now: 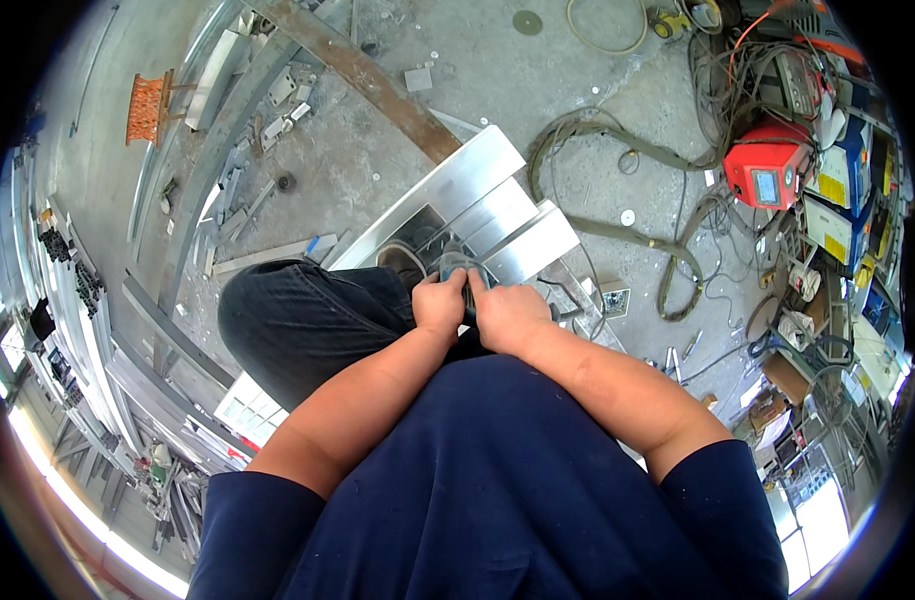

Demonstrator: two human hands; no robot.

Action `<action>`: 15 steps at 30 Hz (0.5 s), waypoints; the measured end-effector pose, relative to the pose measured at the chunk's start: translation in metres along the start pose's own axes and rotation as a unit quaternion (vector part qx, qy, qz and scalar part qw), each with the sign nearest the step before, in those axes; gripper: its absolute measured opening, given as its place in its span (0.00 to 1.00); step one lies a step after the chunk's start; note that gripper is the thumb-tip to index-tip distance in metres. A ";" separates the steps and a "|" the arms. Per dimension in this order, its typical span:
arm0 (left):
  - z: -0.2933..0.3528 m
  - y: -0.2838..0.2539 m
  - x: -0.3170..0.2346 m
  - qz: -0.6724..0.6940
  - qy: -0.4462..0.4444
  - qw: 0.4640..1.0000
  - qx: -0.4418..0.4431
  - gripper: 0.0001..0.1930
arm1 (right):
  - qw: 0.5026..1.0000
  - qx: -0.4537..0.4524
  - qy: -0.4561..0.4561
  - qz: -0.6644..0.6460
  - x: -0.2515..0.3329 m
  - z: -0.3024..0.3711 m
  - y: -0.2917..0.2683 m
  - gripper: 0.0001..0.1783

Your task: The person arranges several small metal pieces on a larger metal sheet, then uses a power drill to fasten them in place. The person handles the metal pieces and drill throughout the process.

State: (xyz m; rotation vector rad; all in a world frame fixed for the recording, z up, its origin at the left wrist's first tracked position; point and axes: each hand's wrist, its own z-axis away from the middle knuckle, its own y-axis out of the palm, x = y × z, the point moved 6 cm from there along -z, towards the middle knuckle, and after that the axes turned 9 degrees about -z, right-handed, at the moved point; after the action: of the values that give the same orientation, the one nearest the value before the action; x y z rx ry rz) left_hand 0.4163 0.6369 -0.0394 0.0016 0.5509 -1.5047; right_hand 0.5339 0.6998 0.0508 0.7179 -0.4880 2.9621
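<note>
My left hand and my right hand are close together in front of my body, thumbs and fingers drawn in. Both close around a small dark and grey-blue object; its kind is hard to make out, since the fingers cover most of it. Just left of it shows a brown shoe, below a leg in dark trousers. Right beyond the hands lie shiny silver metal profiles, with another silver block-like piece to the right.
A long rusty steel bar runs across the floor to the profiles. Hoses and cables coil at right near a red machine with a screen. Metal lengths lie at left. An orange mesh-like piece is at far left.
</note>
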 end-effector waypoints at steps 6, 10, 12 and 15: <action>0.003 -0.002 -0.007 -0.024 -0.003 1.000 -0.005 0.18 | 1.000 0.003 0.002 -0.003 0.000 -0.001 -0.001 0.40; -0.005 0.000 0.002 -0.008 -0.002 1.000 0.004 0.18 | 1.000 0.006 0.005 -0.007 0.001 -0.001 -0.002 0.40; -0.007 0.000 0.004 -0.008 -0.003 1.000 0.006 0.18 | 1.000 0.007 0.008 -0.009 0.002 -0.001 -0.002 0.40; -0.009 0.000 0.006 -0.011 -0.004 1.000 0.003 0.18 | 1.000 0.009 0.009 -0.011 0.002 -0.001 -0.003 0.40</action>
State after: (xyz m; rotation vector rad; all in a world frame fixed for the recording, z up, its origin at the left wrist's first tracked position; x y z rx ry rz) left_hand 0.4131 0.6340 -0.0494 -0.0056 0.5418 -1.5276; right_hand 0.5320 0.7032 0.0516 0.6936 -0.4500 2.9541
